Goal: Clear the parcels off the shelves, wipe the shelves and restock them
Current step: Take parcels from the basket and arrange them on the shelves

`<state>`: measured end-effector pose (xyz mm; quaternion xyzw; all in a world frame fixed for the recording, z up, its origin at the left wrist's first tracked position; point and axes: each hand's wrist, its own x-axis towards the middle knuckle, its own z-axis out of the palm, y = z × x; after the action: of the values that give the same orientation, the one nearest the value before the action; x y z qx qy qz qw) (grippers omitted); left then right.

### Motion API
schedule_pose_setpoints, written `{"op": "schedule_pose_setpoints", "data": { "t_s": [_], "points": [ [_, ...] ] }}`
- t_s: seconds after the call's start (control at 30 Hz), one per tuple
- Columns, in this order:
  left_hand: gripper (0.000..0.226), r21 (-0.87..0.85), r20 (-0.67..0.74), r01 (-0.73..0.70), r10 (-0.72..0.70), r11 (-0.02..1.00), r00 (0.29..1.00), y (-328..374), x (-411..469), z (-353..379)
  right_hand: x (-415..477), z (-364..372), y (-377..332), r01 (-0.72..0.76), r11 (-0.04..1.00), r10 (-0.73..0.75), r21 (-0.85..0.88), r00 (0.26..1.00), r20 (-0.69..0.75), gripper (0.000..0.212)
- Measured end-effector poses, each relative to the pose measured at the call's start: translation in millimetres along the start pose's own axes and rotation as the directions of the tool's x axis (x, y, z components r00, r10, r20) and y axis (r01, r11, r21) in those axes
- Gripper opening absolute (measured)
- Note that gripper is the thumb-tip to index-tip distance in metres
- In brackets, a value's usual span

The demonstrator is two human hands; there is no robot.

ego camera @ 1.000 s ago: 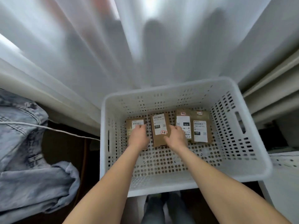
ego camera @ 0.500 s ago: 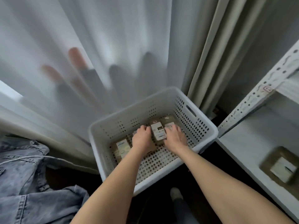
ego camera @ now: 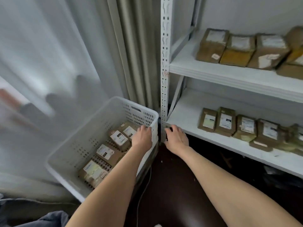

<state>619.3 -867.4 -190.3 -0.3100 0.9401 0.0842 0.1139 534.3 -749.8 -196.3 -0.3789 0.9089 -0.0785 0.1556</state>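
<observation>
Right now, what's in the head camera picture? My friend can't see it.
A person's left hand is at the rim of a white basket holding brown parcels, while the right hand, fingers spread, is by the edge of the lower shelf. More parcels sit there and on the upper shelf.

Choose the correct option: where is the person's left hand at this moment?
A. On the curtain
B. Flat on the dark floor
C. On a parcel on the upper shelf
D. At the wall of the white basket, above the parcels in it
D: the left hand is at the wall of the white basket nearest the shelving, above the parcels inside, while the right hand is at the front corner of the lower shelf.
</observation>
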Motion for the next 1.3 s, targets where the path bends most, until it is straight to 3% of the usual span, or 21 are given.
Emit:
{"op": "schedule_pose_setpoints", "data": {
  "t_s": [0.3, 0.47, 0.73, 1.03, 1.3],
  "points": [
    [0.058, 0.108, -0.014, -0.239, 0.242, 0.965, 0.97, 210.9, -57.5, 16.7, -136.7, -45.3, 184.5, -0.193, 0.98, 0.199, 0.056, 0.971, -0.13, 0.056],
    [0.062, 0.119, -0.006, -0.379, 0.382, 0.918, 0.924, 354.1, -110.7, 39.8, -226.4, -60.4, 305.4, -0.305, 0.951, 0.31, 0.056, 0.939, -0.152, 0.058],
    [0.064, 0.165, 0.067, -0.537, 0.533, 0.828, 0.843, 522.7, -163.6, 76.3, -332.4, -72.2, 456.8, -0.479, 0.873, 0.488, 0.093, 0.859, -0.154, 0.057],
    [0.065, 0.212, 0.141, -0.635, 0.62, 0.743, 0.772, 661.3, -152.3, 109.3, -354.6, -77.2, 583.3, -0.56, 0.818, 0.574, 0.132, 0.809, -0.128, 0.055],
    [0.066, 0.166, 0.217, -0.634, 0.599, 0.755, 0.77, 775.2, -106.6, 149.2, -332.9, -84.5, 710.9, -0.577, 0.81, 0.584, 0.102, 0.81, -0.058, 0.058]
  ]
}}
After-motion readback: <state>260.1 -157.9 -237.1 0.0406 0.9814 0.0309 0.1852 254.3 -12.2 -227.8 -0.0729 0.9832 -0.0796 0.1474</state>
